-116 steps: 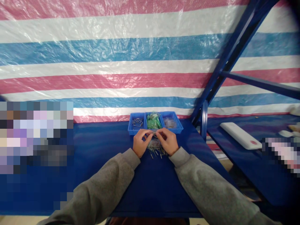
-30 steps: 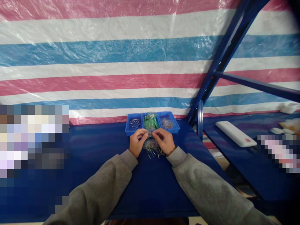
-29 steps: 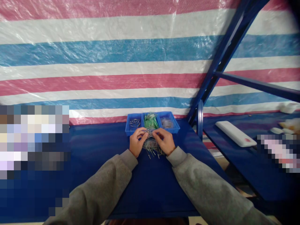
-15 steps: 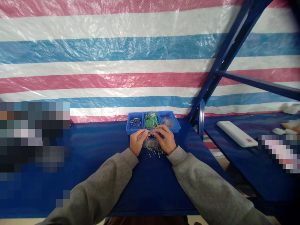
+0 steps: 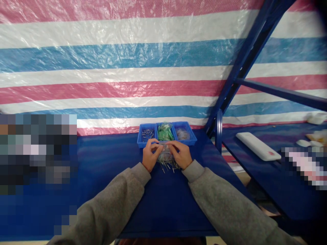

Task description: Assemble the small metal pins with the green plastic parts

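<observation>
My left hand (image 5: 150, 156) and my right hand (image 5: 182, 154) meet over the blue table (image 5: 163, 200), fingers pinched together on a small clear plastic bag (image 5: 165, 154) held between them. Under and just in front of the hands lies a loose pile of small metal screws (image 5: 170, 166). Right behind the hands stand three blue trays: the left tray (image 5: 146, 135) holds metal screws, the middle tray (image 5: 165, 132) holds green plastic pieces, the right tray (image 5: 185, 134) holds clear bags. Both arms wear grey sleeves.
A striped red, white and blue tarp (image 5: 127, 68) hangs behind the table. Blue shelf posts (image 5: 219, 132) rise at the right. Beyond them a white flat object (image 5: 257, 145) lies on another blue surface. Blurred patches cover the far left and far right.
Both hands stay pinched together over the screw pile; they dropped slightly toward the table compared with half a second ago. The view shifted a little.
</observation>
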Motion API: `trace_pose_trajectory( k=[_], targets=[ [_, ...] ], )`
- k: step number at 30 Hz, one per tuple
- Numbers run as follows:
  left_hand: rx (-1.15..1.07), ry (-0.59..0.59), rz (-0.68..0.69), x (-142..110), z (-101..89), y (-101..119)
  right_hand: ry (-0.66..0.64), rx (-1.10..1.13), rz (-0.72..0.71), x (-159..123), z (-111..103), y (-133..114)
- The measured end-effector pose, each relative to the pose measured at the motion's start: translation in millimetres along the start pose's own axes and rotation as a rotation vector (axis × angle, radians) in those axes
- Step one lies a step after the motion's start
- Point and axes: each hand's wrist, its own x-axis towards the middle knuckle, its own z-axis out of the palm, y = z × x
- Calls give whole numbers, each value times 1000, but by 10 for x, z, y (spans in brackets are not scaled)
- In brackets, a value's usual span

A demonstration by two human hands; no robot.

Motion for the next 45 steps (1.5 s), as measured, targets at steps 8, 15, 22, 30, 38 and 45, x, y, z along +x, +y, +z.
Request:
trace_pose_trajectory(
  k=[8,15,22,30,38,45],
  targets=[
    [-35,-25,-28,2,-8,66,-10,-93,-108,23,-8,7],
    [183,-6,149,18,-33,145,31,-86,-14,30,6,3],
    [60,-30,33,3,12,52,68,55,95,-7,45,51],
    [-60,-19,-42,-2,15,91,-42,-54,-120,8,-14,-32],
    [100,-18,38,0,-24,138,14,-106,-82,23,10,21],
    [257,-60,174,20,-16,121,-19,-103,-69,25,9,14]
  ],
)
